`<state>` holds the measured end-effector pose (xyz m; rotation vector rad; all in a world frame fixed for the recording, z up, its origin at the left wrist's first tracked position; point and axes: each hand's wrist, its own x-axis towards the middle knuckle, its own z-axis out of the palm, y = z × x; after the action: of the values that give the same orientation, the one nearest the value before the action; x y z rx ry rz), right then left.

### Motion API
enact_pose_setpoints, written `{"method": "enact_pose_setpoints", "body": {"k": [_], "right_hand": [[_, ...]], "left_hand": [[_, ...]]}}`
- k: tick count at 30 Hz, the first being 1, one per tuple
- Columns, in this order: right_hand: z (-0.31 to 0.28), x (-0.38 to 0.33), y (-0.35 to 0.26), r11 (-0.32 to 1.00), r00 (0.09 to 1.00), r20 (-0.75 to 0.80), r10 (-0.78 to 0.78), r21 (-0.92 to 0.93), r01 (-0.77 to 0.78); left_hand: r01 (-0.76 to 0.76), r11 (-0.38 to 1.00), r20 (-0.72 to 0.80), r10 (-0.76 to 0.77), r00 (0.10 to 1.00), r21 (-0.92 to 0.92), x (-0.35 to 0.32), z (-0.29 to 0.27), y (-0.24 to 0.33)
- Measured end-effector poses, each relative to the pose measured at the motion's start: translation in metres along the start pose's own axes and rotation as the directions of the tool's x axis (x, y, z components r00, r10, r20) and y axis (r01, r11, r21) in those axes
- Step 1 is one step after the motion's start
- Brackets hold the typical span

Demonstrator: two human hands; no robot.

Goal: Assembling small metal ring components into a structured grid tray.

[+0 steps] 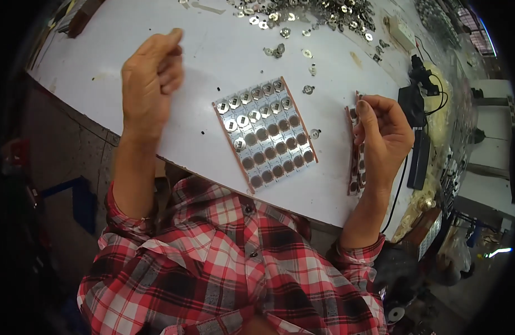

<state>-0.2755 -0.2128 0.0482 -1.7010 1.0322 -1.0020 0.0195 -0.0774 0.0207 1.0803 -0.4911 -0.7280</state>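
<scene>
A flat panel of small circuit boards [272, 139] with reddish side strips lies tilted on the white table. Shiny round metal pieces [242, 120] sit on its far two rows and at the left of the third; the other spots show dark circles. Left of the panel, my left hand [148, 84] is raised with fingers curled and thumb and forefinger pressed together; anything between them is hidden. On the right, my right hand [385, 131] is closed in a pinch above more panels with reddish edges [353, 167], partly covering them. What its fingertips hold is unclear.
A heap of loose metal pieces [341, 14] spreads along the table's far side, with several strays between it and the panel. Tiny black bits [203, 133] dot the white tabletop [185, 151]. Black adapters and cables [416, 106] and a white box [401, 33] line the right side.
</scene>
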Motion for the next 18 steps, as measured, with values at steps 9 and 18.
{"method": "enact_pose_setpoints", "body": {"k": [9,18], "right_hand": [[-0.003,-0.006,-0.002,0.931,0.925,0.349,0.153,-0.364,-0.016],[0.001,-0.005,0.004,0.907,0.787,0.617,-0.010,-0.325,0.267]], "left_hand": [[-0.084,0.994,-0.073,0.090,0.993,0.074,-0.006,-0.031,-0.005],[-0.102,0.990,0.057,0.097,0.994,0.100,-0.005,-0.043,-0.011]]}}
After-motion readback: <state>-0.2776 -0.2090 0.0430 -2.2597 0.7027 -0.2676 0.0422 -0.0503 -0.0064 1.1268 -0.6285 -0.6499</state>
